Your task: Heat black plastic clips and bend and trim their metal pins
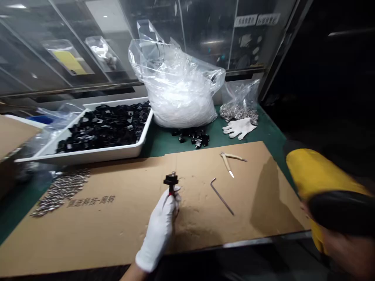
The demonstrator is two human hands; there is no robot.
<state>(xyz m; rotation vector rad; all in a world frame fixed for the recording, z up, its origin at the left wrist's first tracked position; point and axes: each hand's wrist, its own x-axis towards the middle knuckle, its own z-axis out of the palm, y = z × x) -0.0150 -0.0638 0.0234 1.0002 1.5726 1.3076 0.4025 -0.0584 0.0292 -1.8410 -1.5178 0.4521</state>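
The held piece (170, 179) is black, the table (274, 130) green, the cardboard (125, 230) tan with dark lettering (91, 201).

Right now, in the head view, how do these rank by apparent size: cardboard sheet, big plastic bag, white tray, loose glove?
1. Cardboard sheet
2. Big plastic bag and white tray: too close to rank, different shapes
3. Loose glove

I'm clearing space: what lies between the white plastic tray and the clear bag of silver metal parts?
Head view: a large clear plastic bag of white material, small black parts in front.
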